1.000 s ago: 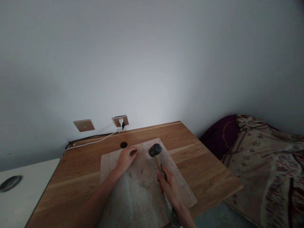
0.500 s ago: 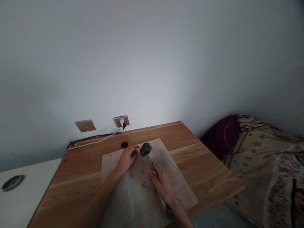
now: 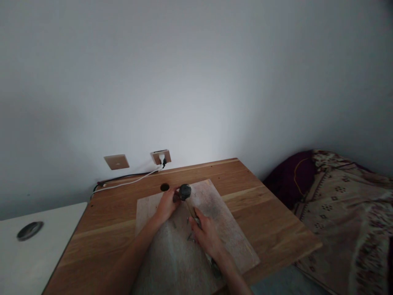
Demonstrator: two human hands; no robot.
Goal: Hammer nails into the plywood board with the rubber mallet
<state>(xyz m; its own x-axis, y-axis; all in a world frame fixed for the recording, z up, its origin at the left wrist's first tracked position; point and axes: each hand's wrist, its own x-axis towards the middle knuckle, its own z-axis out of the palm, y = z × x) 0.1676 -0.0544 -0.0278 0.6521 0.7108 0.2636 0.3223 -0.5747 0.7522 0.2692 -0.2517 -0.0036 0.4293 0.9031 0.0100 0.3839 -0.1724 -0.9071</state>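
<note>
My right hand [image 3: 208,234] is wrapped round the handle of a hammer [image 3: 185,191] with a dark, rounded head and a pale shaft. The hammer head sits right beside the fingertips of my left hand [image 3: 167,205], over the far part of a worn, pale wooden board [image 3: 172,262]. My left fingers are drawn together in a pinch; the hammer head hides their tips and whatever may be between them. A few small metal pieces, like nails or screws [image 3: 189,236], lie on the board between my hands.
Under the board is a wooden table [image 3: 270,221] with a round cable hole [image 3: 165,187]. A plug with cables [image 3: 162,159] sits in the wall socket behind. At left stands a white surface with a dark oval piece [image 3: 30,230]; patterned bedding [image 3: 340,213] lies at right.
The hammer head has come down and left, closer to my left fingers. Those fingers, apart before, are now closer together. The whole view has shifted slightly.
</note>
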